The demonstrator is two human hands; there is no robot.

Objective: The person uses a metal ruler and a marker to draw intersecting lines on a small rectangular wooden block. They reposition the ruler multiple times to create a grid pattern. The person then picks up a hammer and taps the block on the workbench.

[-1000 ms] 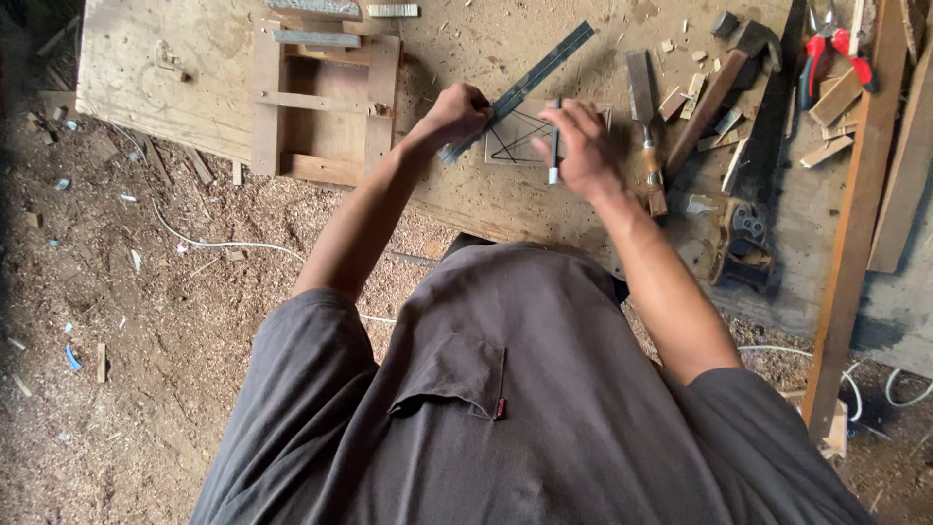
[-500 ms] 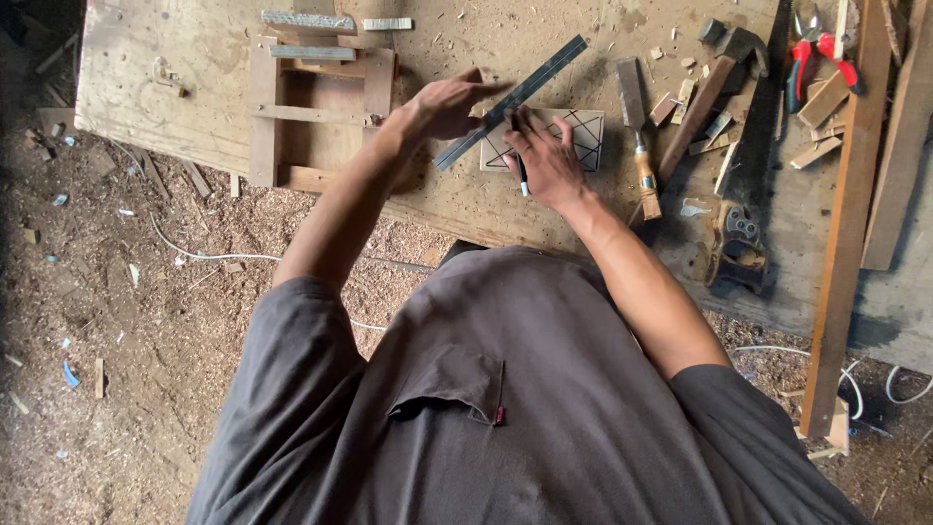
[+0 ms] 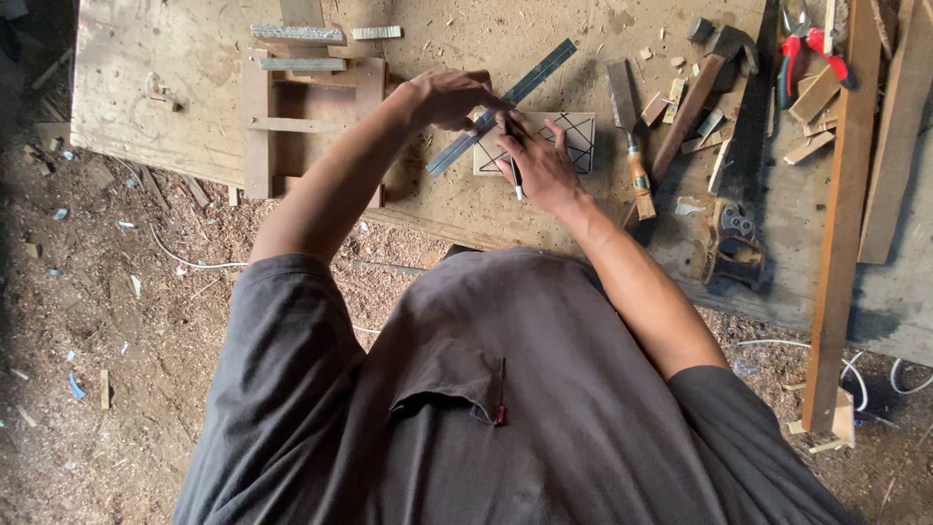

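On the workbench (image 3: pixel 175 87) in front of you, your right hand (image 3: pixel 544 170) is closed around a dark pen (image 3: pixel 514 165), fingers pinched on its barrel, with the tip end down on a small pale square board (image 3: pixel 573 136) marked with crossing diagonal lines. Your left hand (image 3: pixel 449 97) sits just to the left of that grip, fingers curled and pressing down on a long metal ruler (image 3: pixel 505 102). The ruler lies slantwise across the top left corner of the board, running from below your left hand up and away to the right.

Just right of your pen hand lies a chisel (image 3: pixel 630 136) with a wooden handle, its blade pointing away from you. Beside that is a hammer (image 3: pixel 705 92), its head at the far end. Small wood offcuts (image 3: pixel 709 122) are scattered around them. Further right, red-handled pliers (image 3: pixel 807 49) rest near the far edge, and a long wooden strip (image 3: pixel 841 224) runs toward you. A dark metal tool (image 3: pixel 734 243) sits near the bench edge, right of your forearm.

To the left of your left hand stands a wooden frame (image 3: pixel 292 122) of joined slats. Sawdust (image 3: pixel 117 292) covers the ground below the bench.
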